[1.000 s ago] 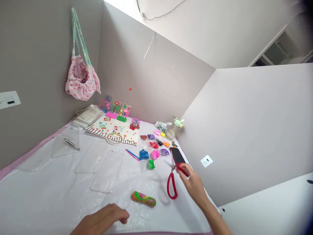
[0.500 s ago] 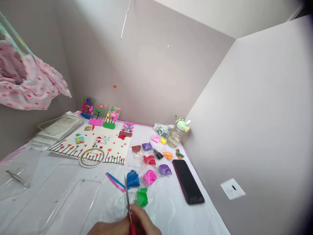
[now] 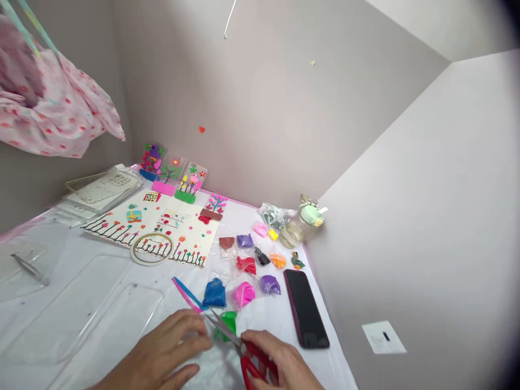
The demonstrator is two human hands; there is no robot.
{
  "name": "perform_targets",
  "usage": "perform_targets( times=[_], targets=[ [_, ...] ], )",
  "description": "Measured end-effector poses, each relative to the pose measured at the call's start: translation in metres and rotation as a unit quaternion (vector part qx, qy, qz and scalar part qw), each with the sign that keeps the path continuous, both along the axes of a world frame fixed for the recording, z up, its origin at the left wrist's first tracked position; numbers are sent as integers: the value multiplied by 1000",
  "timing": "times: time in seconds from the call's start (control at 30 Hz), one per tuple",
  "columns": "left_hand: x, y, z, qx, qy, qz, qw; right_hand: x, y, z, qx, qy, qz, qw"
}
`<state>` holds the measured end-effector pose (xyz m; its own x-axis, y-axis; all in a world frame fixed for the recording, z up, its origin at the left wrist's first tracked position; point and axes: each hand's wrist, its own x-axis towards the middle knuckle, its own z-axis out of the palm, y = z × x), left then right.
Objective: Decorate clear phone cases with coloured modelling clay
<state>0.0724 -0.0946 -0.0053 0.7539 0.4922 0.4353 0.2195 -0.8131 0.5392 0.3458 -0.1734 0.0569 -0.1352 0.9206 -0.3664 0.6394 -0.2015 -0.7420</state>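
- Grey walls stand around a white table (image 3: 276, 333) in the head view, and a pink cloth bag (image 3: 52, 116) hangs up on the left.
- One second ago the right hand was picking up the red scissors beside the black phone, far to the right. Now the right hand (image 3: 284, 365) is low in the middle, and the red scissors (image 3: 239, 346) are with it.
- Half a second ago the blades stood straight up. Now they lie low and point up and left, with the tips right at the green clay bag (image 3: 227, 324).
- The left hand (image 3: 162, 352) was resting alone near the front edge. Now it has come up to the left side of the green clay bag.
- So both hands and the scissors meet at that one little bag. The work has moved there from the phone side.
- Right hand grip: it is closed on the red handles and holds them. The blades look open just a little.
- Left hand grip: the fingers (image 3: 195, 325) are bent and touch the clear plastic by the green lump. I cannot tell if they pinch it or only rest on it.
- The green clay bag lies on the table just in front of the blue clay bag (image 3: 214, 294) and the pink clay bag (image 3: 244, 294). The black phone (image 3: 305, 307) lies to the right, apart from the hands.
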Motion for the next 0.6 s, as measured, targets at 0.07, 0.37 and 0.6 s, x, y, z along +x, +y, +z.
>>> perform_targets(
  times=[0.07, 0.37, 0.6],
  targets=[
    [2, -6, 4, 51, 42, 5, 998, -5, -1, 0, 23, -23, -3, 999],
    [50, 40, 18, 53, 242, -44, 968, -4, 32, -16, 211, -128, -104, 963],
    [26, 14, 30, 48, 160, -47, 985, -8, -29, -23, 269, -270, -152, 912]
  ],
)
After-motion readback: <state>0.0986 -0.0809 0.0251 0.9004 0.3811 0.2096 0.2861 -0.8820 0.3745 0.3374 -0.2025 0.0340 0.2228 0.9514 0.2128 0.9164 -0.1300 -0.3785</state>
